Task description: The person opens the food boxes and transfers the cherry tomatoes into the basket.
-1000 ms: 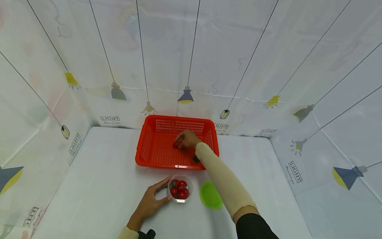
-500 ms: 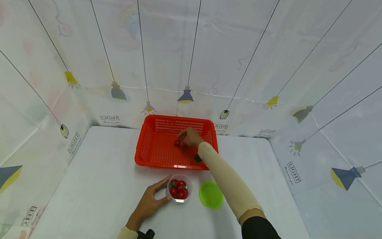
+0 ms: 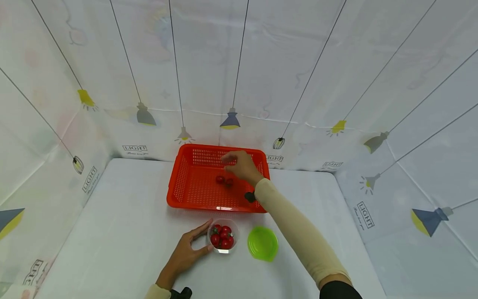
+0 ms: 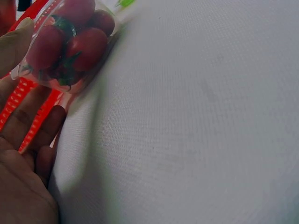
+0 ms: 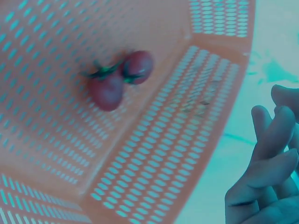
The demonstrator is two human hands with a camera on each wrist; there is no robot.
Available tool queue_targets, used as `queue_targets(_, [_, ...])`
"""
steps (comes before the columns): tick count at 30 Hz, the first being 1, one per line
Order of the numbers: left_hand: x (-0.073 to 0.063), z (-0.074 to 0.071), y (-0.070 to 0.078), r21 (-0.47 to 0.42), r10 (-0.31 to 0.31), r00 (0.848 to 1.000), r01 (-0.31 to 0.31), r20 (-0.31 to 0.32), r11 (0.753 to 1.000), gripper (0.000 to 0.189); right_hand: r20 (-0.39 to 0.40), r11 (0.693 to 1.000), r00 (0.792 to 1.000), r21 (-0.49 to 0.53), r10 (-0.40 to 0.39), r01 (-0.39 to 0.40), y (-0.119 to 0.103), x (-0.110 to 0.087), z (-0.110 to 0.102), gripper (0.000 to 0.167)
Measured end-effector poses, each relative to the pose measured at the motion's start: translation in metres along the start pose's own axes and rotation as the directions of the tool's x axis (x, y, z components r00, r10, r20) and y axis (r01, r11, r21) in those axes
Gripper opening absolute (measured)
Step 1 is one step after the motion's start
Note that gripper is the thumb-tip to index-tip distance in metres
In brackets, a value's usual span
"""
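My left hand grips a small clear plastic cup between thumb and fingers on the white table. Several cherry tomatoes with green stems fill it; the left wrist view shows these tomatoes close up. Above the far right part of the red basket, my right hand hovers with loosely bent fingers. No object shows between those fingers in the right wrist view. Two cherry tomatoes lie side by side on the basket's floor, apart from the hand.
A bright green round lid lies on the table to the right of the cup. Behind the basket rises a white wall sheet printed with hanging lamps. The basket has perforated sides and a raised rim.
My right hand has drawn up and back from the tomatoes on the basket's floor, leaving two of them in view. The left hand keeps its grip on the cup.
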State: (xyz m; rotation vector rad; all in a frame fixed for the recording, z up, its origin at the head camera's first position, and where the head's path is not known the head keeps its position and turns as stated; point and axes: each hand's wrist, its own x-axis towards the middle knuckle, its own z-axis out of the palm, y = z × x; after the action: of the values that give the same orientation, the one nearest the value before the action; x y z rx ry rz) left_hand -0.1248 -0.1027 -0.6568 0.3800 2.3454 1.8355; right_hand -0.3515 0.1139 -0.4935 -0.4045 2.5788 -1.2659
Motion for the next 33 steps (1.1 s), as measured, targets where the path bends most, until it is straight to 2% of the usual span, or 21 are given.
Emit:
queue_targets(5, [-0.001, 0.000, 0.001, 0.001, -0.006, 1.000, 0.006, -0.002, 1.000, 0.073, -0.069, 0.997, 0.995, 0.005, -0.070, 0.071, -0.014, -0.021, -0.004, 0.030])
queue_targets(10, [-0.002, 0.000, 0.002, -0.001, -0.022, 1.000, 0.022, -0.002, 1.000, 0.073, -0.136, 0.989, 0.980, -0.012, -0.147, 0.147, -0.025, -0.047, -0.005, 0.029])
queue_targets(15, [-0.001, -0.001, 0.003, -0.005, -0.032, 0.999, 0.032, -0.002, 0.999, 0.074, -0.180, 0.987, 0.970, -0.027, -0.164, 0.161, -0.030, -0.072, -0.001, 0.031])
queue_targets(22, [-0.001, -0.001, 0.007, 0.003, -0.023, 1.000, 0.023, -0.004, 1.000, 0.074, -0.188, 0.983, 0.966, 0.006, -0.179, 0.183, -0.030, -0.104, 0.007, 0.029])
queue_targets(28, [-0.001, -0.001, 0.004, 0.000, -0.020, 1.000, 0.020, -0.003, 1.000, 0.073, -0.187, 0.976, 0.962, 0.045, -0.200, 0.212, -0.024, -0.126, 0.014, 0.028])
queue_targets(33, [-0.002, 0.000, 0.002, 0.004, -0.007, 1.000, 0.007, -0.003, 1.000, 0.074, -0.192, 0.979, 0.964, 0.057, -0.181, 0.196, -0.018, -0.145, 0.020, 0.031])
